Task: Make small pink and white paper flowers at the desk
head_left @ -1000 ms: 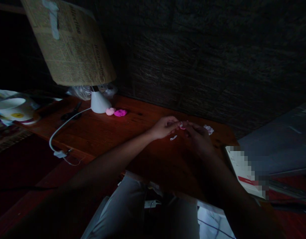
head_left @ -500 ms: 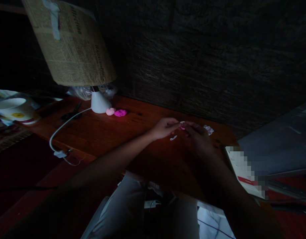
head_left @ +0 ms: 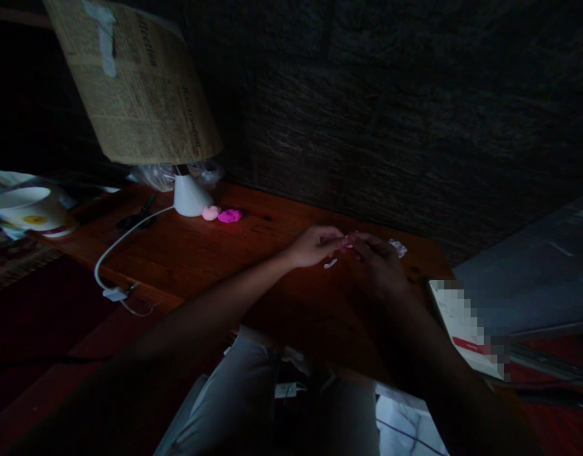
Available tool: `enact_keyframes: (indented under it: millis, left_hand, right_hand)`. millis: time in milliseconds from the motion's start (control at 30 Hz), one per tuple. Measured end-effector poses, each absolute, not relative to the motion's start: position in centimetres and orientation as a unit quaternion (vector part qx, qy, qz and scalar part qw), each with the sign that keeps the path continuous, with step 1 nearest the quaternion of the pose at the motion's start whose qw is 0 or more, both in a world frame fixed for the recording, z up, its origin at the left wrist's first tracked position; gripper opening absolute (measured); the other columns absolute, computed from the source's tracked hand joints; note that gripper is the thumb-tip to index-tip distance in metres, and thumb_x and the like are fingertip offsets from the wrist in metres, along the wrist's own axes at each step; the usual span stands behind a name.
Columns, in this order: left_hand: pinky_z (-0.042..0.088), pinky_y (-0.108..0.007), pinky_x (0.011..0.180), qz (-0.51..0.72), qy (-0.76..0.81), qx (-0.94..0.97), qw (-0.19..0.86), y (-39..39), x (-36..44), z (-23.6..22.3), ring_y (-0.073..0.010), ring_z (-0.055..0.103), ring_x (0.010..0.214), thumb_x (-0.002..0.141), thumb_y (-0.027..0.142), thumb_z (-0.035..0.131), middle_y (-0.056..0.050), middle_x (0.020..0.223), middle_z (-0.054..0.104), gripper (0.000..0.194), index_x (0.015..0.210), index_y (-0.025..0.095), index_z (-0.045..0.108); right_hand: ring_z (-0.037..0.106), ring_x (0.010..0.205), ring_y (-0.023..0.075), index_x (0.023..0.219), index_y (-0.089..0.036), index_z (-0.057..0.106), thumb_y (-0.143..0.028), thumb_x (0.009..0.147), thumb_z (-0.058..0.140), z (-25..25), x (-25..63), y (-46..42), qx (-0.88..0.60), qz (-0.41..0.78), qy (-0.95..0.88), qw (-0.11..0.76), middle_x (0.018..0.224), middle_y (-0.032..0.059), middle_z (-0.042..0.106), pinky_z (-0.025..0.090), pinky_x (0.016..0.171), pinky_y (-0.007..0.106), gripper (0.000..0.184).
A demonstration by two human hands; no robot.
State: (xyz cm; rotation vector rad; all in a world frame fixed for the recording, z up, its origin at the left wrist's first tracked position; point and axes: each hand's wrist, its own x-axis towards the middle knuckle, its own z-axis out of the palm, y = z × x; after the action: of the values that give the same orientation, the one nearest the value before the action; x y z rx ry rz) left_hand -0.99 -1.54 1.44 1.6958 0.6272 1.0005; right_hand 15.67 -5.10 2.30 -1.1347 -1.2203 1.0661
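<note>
Over the wooden table, my left hand pinches a small pink piece of modelling clay between thumb and fingers. The fingertips of my right hand close on the same piece from the other side. Most of it is hidden by the fingers. Just below my left fingertips, a small pale strip lies on the wood. Beyond my right hand is a whitish crumpled piece, its kind unclear. Farther left sit a light pink clay lump and a bright magenta clay lump, side by side.
A lamp with a newsprint shade and white base stands at the back left; its cable hangs over the front edge. Dark scissors and a paper cup are left. A book lies right. Behind is a dark wall.
My fingertips have drawn closer together over the pink clay, so less of it shows. My right hand has shifted slightly; the other things stay put.
</note>
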Motion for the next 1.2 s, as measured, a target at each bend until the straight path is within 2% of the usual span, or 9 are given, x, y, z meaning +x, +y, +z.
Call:
enact_keyframes:
  millis: [300,467,633,867,933,1067,1200]
  left_hand:
    - [0.04,-0.021,0.058,0.414,0.271,0.696,0.52,-1.5,-0.86,1.28,-0.0068,0.052,0.058,0.082,0.055,0.066,-0.002,0.074,0.065,0.043,0.081,0.012,0.065]
    - [0.04,-0.02,0.057,0.411,0.274,0.7,0.517,-1.53,-0.86,1.39,-0.0069,0.052,0.058,0.083,0.053,0.066,-0.001,0.07,0.064,0.041,0.078,0.012,0.063]
    - [0.04,-0.022,0.059,0.405,0.266,0.718,0.5,-1.4,-0.9,1.2,-0.0077,0.052,0.059,0.086,0.052,0.063,0.0,0.068,0.061,0.04,0.077,0.012,0.063]
    - [0.043,-0.023,0.068,0.42,0.249,0.727,0.482,-1.4,-0.82,1.0,-0.0115,0.059,0.072,0.087,0.051,0.061,-0.005,0.078,0.068,0.04,0.08,0.012,0.065]
    - [0.041,-0.023,0.066,0.407,0.265,0.748,0.451,-1.56,-0.97,1.1,-0.0112,0.058,0.069,0.088,0.049,0.059,-0.003,0.075,0.066,0.038,0.081,0.012,0.066]
    - [0.036,-0.023,0.064,0.361,0.307,0.818,0.327,-1.72,-1.43,1.03,-0.0112,0.055,0.065,0.092,0.038,0.056,-0.002,0.071,0.065,0.028,0.084,0.015,0.069]
    - [0.036,-0.026,0.068,0.298,0.298,0.875,0.239,-1.57,-1.57,0.41,-0.0129,0.055,0.068,0.088,0.036,0.063,-0.002,0.074,0.067,0.02,0.083,0.018,0.071]
  right_hand:
    - [0.051,0.065,0.0123,0.077,-0.023,0.077,-0.045,0.054,0.087,2.51,15.55,-5.06,-0.497,0.45,-0.479,0.566,0.079,0.0014,0.069,0.04,0.057,0.025,0.033]
    - [0.052,0.063,0.0121,0.08,-0.023,0.076,-0.049,0.059,0.085,2.47,15.52,-5.14,-0.5,0.458,-0.492,0.546,0.079,0.0016,0.07,0.04,0.058,0.026,0.035]
    - [0.05,0.061,0.0109,0.072,-0.023,0.076,-0.051,0.059,0.086,2.32,15.66,-5.08,-0.486,0.478,-0.504,0.531,0.071,0.0,0.068,0.038,0.056,0.025,0.033]
    - [0.046,0.058,0.0114,0.067,-0.021,0.074,-0.054,0.062,0.084,2.98,15.55,-5.34,-0.487,0.418,-0.544,0.54,0.062,-0.0013,0.06,0.037,0.056,0.026,0.034]
    - [0.047,0.059,0.0124,0.068,-0.022,0.074,-0.056,0.062,0.083,2.95,15.67,-5.3,-0.489,0.409,-0.548,0.542,0.063,-0.0006,0.061,0.038,0.057,0.027,0.036]
    - [0.052,0.063,0.0134,0.069,-0.022,0.074,-0.056,0.064,0.082,2.88,15.97,-5.14,-0.486,0.403,-0.54,0.556,0.071,0.0014,0.067,0.042,0.06,0.028,0.035]
    - [0.053,0.063,0.0136,0.07,-0.023,0.075,-0.055,0.061,0.085,2.73,15.92,-5.02,-0.509,0.413,-0.519,0.549,0.073,0.0017,0.069,0.043,0.059,0.028,0.035]
